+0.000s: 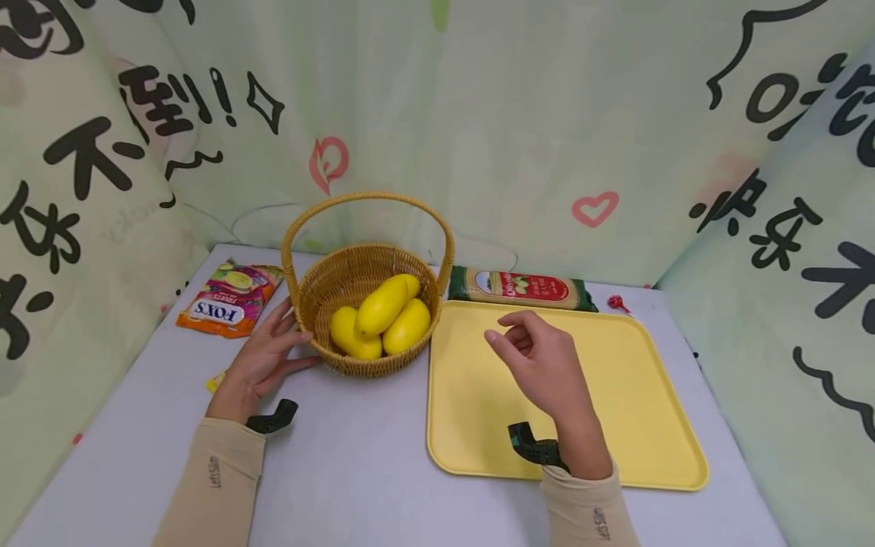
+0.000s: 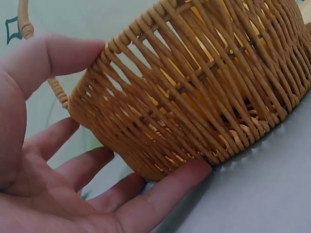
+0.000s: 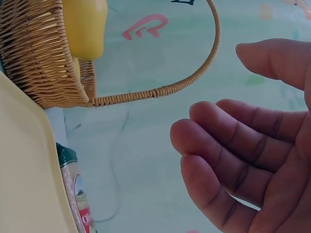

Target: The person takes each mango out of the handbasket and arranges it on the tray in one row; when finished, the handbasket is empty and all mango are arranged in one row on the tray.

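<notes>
A wicker basket (image 1: pixel 369 365) with a tall arched handle holds several yellow mangoes (image 1: pixel 383 304). Against its left side lies my left hand (image 1: pixel 263 361). The left wrist view shows the thumb at the basket's rim (image 2: pixel 104 53) and the other fingers (image 2: pixel 180 177) spread along the outer wall, one reaching down near the base. My right hand (image 1: pixel 543 361) is over the yellow tray (image 1: pixel 472 425), loosely bent and holding nothing. In the right wrist view its thumb (image 3: pixel 272 58) stands apart from the fingers.
A purple and orange Fox's candy bag (image 1: pixel 232 298) lies left of the basket. Behind the tray is a green-ended packet (image 1: pixel 522 289), with a small red lollipop (image 1: pixel 618 304) to its right. Something yellow (image 1: pixel 216 382) peeks out beside the left wrist. Printed curtains surround the table.
</notes>
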A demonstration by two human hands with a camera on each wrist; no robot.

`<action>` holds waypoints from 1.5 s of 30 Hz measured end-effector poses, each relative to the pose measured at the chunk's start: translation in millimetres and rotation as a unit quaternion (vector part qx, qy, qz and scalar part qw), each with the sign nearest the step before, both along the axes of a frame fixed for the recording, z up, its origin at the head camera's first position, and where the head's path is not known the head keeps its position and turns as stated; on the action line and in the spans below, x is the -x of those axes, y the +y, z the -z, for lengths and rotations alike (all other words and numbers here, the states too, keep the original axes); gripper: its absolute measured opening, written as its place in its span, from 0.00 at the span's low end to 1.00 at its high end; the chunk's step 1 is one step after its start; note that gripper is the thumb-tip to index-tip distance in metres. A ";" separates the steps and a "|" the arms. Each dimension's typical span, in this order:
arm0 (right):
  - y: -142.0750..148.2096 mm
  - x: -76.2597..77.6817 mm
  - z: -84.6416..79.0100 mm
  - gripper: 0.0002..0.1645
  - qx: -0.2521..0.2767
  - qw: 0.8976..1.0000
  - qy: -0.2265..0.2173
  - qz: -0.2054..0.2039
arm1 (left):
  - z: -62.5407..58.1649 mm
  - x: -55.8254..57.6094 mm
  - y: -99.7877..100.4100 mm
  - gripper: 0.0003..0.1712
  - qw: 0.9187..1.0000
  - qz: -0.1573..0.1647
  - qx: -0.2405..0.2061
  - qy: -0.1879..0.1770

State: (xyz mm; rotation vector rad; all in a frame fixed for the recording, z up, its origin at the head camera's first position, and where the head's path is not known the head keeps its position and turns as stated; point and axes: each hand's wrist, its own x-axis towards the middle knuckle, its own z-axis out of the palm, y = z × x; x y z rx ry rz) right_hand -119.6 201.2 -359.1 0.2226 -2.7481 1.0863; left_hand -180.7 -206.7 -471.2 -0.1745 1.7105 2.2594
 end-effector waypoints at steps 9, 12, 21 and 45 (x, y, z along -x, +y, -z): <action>2.6 4.0 6.2 0.26 -0.005 0.999 -0.040 -0.030 | 4.5 0.4 -3.2 0.52 0.999 0.022 -0.032 0.008; 2.6 7.9 11.5 0.33 0.000 0.997 -0.062 -0.049 | 6.3 0.9 -3.6 0.52 0.999 0.026 -0.034 0.008; -24.0 27.3 21.5 0.48 0.019 0.988 -0.113 -0.105 | 9.8 -2.8 -10.6 0.51 0.999 0.026 -0.044 -0.005; -139.4 99.6 11.3 0.50 -0.060 0.978 -0.161 -0.120 | 8.9 -0.5 -5.3 0.50 0.999 0.031 -0.034 0.017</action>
